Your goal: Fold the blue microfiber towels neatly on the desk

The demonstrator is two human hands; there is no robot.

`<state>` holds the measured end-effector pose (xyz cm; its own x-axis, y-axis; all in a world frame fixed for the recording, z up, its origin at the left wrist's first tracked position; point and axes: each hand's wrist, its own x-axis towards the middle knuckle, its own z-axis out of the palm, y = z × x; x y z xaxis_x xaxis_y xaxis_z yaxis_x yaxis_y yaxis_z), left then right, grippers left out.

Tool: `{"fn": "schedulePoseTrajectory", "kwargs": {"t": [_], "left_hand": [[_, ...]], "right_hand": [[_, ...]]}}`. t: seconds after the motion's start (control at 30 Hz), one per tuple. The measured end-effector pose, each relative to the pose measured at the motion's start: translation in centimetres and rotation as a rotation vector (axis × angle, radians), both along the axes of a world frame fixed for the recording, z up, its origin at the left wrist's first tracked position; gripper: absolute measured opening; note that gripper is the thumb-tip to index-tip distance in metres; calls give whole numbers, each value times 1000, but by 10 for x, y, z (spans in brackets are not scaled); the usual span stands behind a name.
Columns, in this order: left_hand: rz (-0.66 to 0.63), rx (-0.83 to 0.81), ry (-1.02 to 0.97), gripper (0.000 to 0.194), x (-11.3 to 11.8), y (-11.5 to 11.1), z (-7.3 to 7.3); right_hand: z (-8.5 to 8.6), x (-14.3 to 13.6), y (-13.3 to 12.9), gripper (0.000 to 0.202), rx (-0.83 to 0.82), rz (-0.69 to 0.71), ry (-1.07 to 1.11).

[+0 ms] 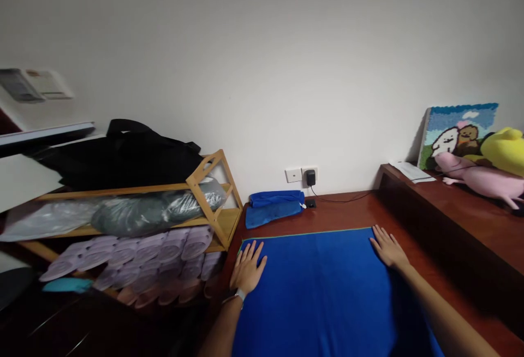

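A large blue cloth [315, 286] with a thin green edge lies spread over the reddish-brown tabletop, with faint creases down its middle. My left hand [249, 271], a band on its wrist, rests with fingers spread on the cloth's far left corner. On the far right corner lies my right hand [389, 249], palm down and fingers stretched out, partly over the bare wood. Beyond the cloth's far edge sits a folded blue cloth [275, 209] with a small white tag.
Against the wall are a socket with a black plug [311, 177] and its cable. On the left a wooden rack [216, 198] holds a black bag [135, 155], plastic-wrapped bundles and several slippers [158, 245]. A raised ledge on the right carries a pink plush toy [477, 177] and a picture [458, 136].
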<state>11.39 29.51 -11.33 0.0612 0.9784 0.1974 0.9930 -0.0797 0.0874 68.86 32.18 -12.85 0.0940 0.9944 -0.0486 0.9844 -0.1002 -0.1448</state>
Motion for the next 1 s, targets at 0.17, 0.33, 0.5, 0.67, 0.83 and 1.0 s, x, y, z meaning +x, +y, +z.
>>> {"fn": "schedulePoseTrajectory", "kwargs": {"t": [0.17, 0.33, 0.5, 0.67, 0.83, 1.0], "left_hand": [[-46, -66, 37, 60, 1, 4, 18], [-94, -20, 52, 49, -6, 10, 33], [-72, -19, 20, 58, -16, 14, 20], [-86, -60, 17, 59, -23, 17, 6], [-89, -43, -17, 59, -27, 14, 3], [-63, -29, -29, 60, -24, 13, 3]], "right_hand": [[-6, -1, -3, 76, 27, 8, 20], [-13, 1, 0, 77, 36, 11, 7], [-19, 3, 3, 78, 59, 23, -18], [-25, 2, 5, 76, 97, -7, -42], [-27, 3, 5, 78, 83, 36, -53], [-20, -1, 2, 80, 57, 12, -68]]}}
